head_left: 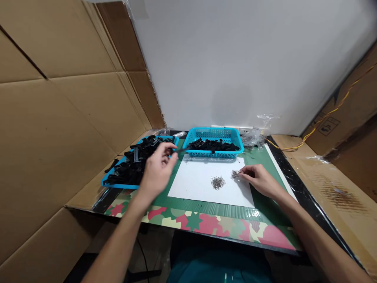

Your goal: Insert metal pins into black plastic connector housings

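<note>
My left hand is closed with its fingertips on a small black piece, smeared by motion, between the two blue baskets. My right hand pinches a thin dark tool, perhaps tweezers, whose tip touches or nearly touches a small heap of tiny metal parts. A larger heap of tiny metal parts lies to its left on a white sheet. Black pieces fill the bottom of the back blue basket.
At the left, a blue tray is piled with black strips. Cardboard walls rise on the left and right. Clear plastic bags and a yellow cord lie at the back right. A patterned green mat covers the table.
</note>
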### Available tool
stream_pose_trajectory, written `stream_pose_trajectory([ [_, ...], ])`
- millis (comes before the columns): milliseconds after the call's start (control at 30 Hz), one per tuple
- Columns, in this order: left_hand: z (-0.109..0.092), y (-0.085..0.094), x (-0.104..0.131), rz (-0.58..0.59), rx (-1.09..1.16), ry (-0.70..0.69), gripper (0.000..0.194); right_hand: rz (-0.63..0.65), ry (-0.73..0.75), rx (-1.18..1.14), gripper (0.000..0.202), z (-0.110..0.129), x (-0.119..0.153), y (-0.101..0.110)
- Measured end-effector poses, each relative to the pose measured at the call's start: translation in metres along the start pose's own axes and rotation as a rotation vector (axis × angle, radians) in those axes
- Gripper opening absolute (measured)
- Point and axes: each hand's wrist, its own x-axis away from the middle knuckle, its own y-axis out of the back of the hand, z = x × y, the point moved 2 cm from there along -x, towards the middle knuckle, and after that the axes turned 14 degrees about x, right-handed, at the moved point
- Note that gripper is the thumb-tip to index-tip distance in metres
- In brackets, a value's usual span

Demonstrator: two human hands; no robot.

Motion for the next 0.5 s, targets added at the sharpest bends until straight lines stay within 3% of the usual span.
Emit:
stream_pose_trajectory([
  [133, -0.005, -0.057, 0.055, 0.228, 0.134, 0.042, 0.022, 0.033, 0.008, -0.227, 0.039, 0.004, -0.001, -0.003],
  [233, -0.002, -0.088, 0.080, 0.279, 0.250, 0.112, 0.020, 0.018, -0.007, -0.177, 0.036, 0.007, 0.000, -0.006],
  [367, 0.001, -0.104, 0.095, 0.206, 0.334, 0.205, 0.016, -0.128, 0.000, 0.157, 0.024, 0.011, 0.003, -0.009],
  [500, 0.003, -0.102, 0.102, 0.151, 0.345, 0.233, 0.019, -0.204, -0.053, 0.186, 0.021, 0.010, 0.004, -0.014],
])
